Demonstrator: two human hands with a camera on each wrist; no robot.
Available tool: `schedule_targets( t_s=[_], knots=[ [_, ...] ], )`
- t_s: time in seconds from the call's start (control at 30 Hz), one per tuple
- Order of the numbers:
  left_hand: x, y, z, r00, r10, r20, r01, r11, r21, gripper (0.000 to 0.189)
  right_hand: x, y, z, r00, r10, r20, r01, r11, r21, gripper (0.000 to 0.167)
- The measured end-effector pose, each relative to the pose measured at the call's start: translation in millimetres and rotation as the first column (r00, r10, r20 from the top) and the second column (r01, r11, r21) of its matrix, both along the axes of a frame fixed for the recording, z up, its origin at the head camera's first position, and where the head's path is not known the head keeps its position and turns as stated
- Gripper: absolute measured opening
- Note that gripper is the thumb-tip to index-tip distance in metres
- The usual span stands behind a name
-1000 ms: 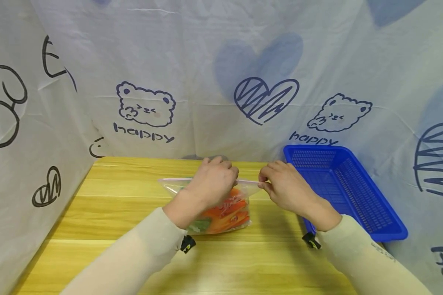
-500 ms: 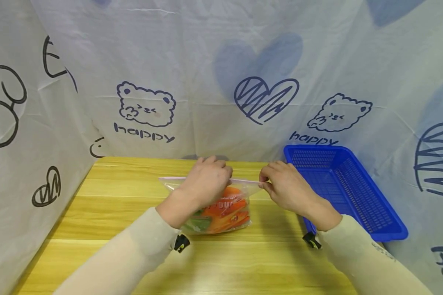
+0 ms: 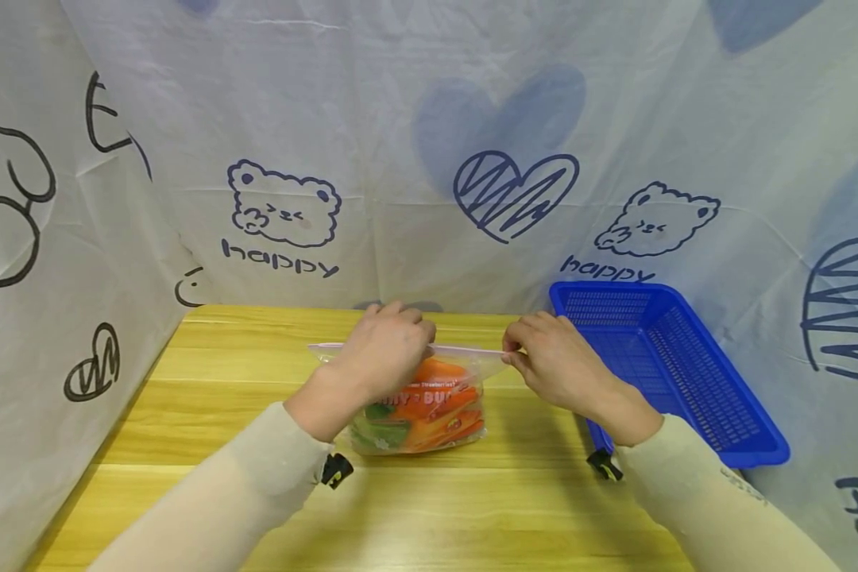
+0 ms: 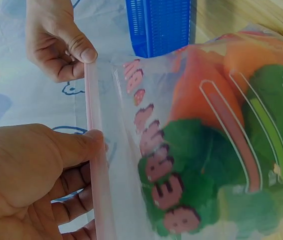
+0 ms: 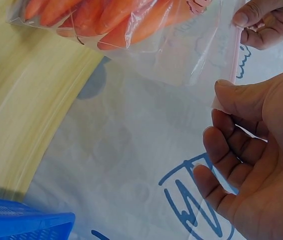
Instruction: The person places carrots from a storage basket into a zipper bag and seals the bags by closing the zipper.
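Observation:
A clear zip bag (image 3: 436,401) with a pink seal strip and printed letters stands on the table, its top edge stretched level between both hands. Orange carrots (image 5: 111,20) and green pieces that look like broccoli (image 4: 191,165) show through the plastic. My left hand (image 3: 382,349) pinches the seal strip left of its middle, thumb on the near side in the left wrist view. The right hand (image 3: 558,361) pinches the strip's right end between thumb and index finger, its other fingers loosely curled. Part of the bag's left side is hidden behind the left hand.
A blue plastic basket (image 3: 675,373) stands at the right of the wooden table (image 3: 207,445), partly behind the right forearm. A printed white cloth (image 3: 400,159) hangs along the back and sides.
My left hand has slid leftward along the seal strip, uncovering more of the bag's print and contents. The right hand holds the bag's right end in the same place.

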State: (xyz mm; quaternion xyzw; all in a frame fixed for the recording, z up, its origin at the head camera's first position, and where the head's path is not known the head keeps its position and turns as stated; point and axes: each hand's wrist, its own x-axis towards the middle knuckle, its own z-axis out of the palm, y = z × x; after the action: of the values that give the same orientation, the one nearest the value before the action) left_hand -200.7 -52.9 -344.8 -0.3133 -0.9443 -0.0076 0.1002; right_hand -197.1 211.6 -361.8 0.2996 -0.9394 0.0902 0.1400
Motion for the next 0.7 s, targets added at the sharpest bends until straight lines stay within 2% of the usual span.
schedule_targets(
  t_s=[0.37,0.7],
  knots=[
    [0.4,-21.7,2.6,1.0,0.01,0.0,-0.01,1.0,0.008,0.019,-1.9,1.0,1.3,1.0,-0.013,-0.002,0.013,1.0,-0.014,0.011],
    [1.7,-43.3,3.2,0.999,-0.014,-0.052,0.016,0.999,0.031,0.018,-2.6,2.3,1.2,1.0,-0.022,0.005,0.022,1.0,-0.007,0.012]
  ],
)
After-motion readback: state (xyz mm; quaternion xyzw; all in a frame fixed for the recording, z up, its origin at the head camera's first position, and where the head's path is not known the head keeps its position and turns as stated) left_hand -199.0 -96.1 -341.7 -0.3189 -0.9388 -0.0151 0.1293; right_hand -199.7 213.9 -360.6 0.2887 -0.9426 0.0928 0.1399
